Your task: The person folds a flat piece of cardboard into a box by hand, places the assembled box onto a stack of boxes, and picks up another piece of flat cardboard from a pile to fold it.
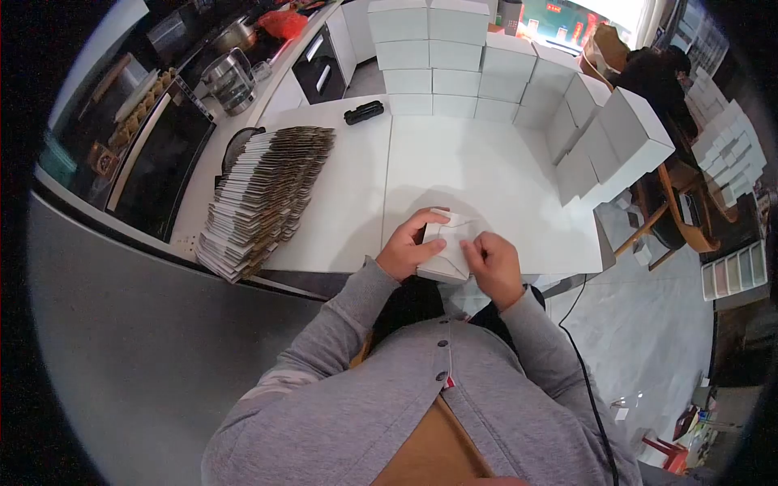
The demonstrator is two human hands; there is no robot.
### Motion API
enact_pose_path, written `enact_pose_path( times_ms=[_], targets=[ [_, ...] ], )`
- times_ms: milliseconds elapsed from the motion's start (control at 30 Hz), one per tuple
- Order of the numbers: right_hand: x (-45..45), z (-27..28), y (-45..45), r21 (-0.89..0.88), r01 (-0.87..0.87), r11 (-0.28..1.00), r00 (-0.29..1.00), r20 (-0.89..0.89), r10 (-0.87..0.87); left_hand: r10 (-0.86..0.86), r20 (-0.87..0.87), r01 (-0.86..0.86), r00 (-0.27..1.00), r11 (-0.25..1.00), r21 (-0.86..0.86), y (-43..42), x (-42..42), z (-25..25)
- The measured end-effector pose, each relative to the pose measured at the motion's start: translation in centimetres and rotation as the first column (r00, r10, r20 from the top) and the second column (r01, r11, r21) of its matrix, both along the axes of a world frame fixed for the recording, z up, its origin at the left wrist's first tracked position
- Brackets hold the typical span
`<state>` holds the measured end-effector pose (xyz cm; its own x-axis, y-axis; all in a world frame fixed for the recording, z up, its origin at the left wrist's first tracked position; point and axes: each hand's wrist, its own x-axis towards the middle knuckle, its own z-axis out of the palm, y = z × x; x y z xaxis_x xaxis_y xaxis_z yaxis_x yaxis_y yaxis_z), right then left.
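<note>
A small white carton (447,249) is between my two hands at the near edge of the white table (470,170). My left hand (412,245) grips it from the left, with the thumb on its top and fingers at the far side. On the right, my right hand (493,266) has its fingers curled at the carton's right edge, thumb and forefinger close together on the top flap. Creases show on the carton's upper face. Further left lies a long fanned stack of flattened cartons (271,190).
White boxes (454,57) stand stacked along the far and right table edges. A black object (364,112) lies near the far edge. Left are a glass pot (229,81) and an oven (154,162). A person in dark clothing (656,77) is beyond the boxes, near a wooden chair (689,215).
</note>
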<state>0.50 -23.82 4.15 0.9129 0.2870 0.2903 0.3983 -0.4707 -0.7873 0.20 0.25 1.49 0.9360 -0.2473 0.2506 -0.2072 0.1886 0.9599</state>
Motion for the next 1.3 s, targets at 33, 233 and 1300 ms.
enact_pose_path(
  times_ms=[33,233,1300],
  targets=[
    [-1.1,0.2,-0.3,-0.001,0.0,1.0,1.0,-0.002,0.0,-0.004,0.007,0.004,1.0,1.0,0.011,0.1,0.0,0.0],
    [-1.6,0.8,-0.5,-0.049,-0.084,0.995,0.993,0.075,0.087,-0.032,0.036,0.03,0.999,0.999,0.044,0.2,0.4,0.0],
    [2.4,0.8,0.2,-0.077,0.072,0.994,0.982,0.181,-0.057,-0.036,0.026,0.035,0.999,0.999,0.025,0.3,0.4,-0.5]
  ],
)
